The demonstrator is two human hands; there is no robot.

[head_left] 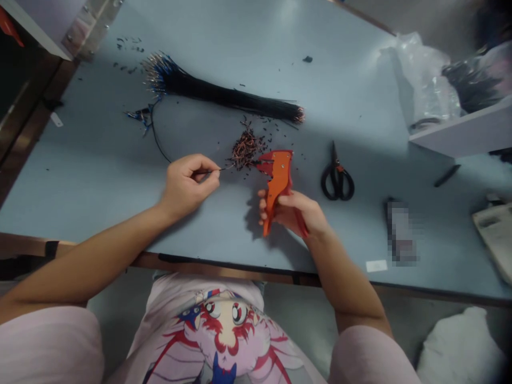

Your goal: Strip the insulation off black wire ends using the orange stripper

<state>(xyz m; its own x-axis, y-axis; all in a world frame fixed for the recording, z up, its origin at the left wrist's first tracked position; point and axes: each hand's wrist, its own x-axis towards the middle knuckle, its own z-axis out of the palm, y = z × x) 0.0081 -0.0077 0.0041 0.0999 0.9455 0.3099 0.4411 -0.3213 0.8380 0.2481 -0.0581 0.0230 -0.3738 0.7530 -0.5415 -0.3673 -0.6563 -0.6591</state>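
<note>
My left hand [188, 184] pinches a thin black wire [158, 141], whose end points toward the jaws of an orange wire stripper [277, 181]. The wire loops back to the left across the table. My right hand [294, 213] is wrapped round the stripper's handles, holding it upright on the grey-blue table [100, 170]. A small pile of stripped insulation bits [246, 149] lies just behind the stripper's jaws. A long bundle of black wires [224, 95] lies further back, its blue-tipped ends fanned at the left.
Black scissors [337, 180] lie right of the stripper. A clear plastic bag [428, 85] rests on a white shelf [460, 130] at the far right. A blurred dark object [400, 232] and a grey device [496, 234] sit near the right front edge.
</note>
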